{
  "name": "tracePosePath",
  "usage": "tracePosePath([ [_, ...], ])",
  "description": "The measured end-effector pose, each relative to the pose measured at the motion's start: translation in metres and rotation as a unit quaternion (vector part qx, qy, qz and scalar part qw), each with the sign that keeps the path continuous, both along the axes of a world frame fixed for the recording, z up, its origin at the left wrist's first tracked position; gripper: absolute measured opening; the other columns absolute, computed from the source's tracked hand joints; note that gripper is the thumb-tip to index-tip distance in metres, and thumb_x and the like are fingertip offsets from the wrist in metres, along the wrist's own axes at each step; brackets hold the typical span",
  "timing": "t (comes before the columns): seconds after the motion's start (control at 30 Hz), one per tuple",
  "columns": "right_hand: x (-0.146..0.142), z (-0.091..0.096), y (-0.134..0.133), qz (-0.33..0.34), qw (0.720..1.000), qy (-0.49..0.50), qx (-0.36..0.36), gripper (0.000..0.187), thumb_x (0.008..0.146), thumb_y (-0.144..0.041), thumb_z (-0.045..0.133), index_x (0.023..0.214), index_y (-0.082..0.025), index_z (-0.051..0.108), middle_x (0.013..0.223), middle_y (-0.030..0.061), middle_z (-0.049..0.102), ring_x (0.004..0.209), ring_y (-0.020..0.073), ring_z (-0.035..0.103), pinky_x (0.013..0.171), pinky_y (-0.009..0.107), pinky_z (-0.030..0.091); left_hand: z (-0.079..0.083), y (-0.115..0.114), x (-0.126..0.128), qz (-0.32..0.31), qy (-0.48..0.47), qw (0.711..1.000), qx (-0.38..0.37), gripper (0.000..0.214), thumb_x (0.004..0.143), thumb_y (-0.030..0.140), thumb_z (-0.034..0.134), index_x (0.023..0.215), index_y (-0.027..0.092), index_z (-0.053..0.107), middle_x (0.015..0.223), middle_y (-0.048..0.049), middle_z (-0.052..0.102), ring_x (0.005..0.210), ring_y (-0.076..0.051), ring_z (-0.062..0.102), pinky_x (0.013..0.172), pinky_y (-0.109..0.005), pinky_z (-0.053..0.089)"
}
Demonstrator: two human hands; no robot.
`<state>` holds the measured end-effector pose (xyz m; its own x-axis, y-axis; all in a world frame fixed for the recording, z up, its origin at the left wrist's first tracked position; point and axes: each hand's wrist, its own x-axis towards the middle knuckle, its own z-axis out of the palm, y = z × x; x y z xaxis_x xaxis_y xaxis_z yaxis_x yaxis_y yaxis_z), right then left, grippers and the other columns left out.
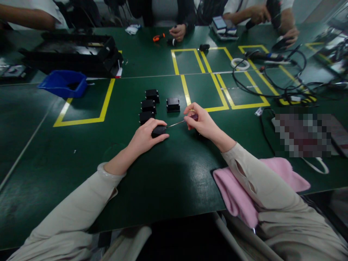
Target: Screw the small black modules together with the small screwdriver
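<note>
My left hand is closed over a small black box that rests on the green table. My right hand pinches a small screwdriver with a dark red handle. Its thin metal shaft points left and its tip touches the box. Just beyond my left hand stand three more black boxes in a column, with another one to their right.
A pink cloth lies under my right forearm. A blue bin and a black case sit at the far left. Black cables and a white tape roll lie at the right. Other people's hands work at the far edge.
</note>
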<state>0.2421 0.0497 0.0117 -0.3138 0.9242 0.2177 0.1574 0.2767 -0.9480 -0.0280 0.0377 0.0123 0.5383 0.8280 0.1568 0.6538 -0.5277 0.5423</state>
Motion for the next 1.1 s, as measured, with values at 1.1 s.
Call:
tracePosePath([
  [1.1, 0.0004, 0.0009, 0.0002, 0.003, 1.0, 0.003, -0.004, 0.027, 0.084, -0.017, 0.067, 0.103, -0.024, 0.049, 0.074, -0.0061, 0.061, 0.06, 0.0124, 0.061, 0.06, 0.028, 0.046, -0.0009, 0.0, -0.0018, -0.005, -0.01, 1.0, 0.001, 0.038, 0.097, 0.048, 0.068, 0.125, 0.022, 0.065, 0.123, -0.0097, 0.067, 0.113, -0.03, 0.065, 0.098, -0.045, 0.053],
])
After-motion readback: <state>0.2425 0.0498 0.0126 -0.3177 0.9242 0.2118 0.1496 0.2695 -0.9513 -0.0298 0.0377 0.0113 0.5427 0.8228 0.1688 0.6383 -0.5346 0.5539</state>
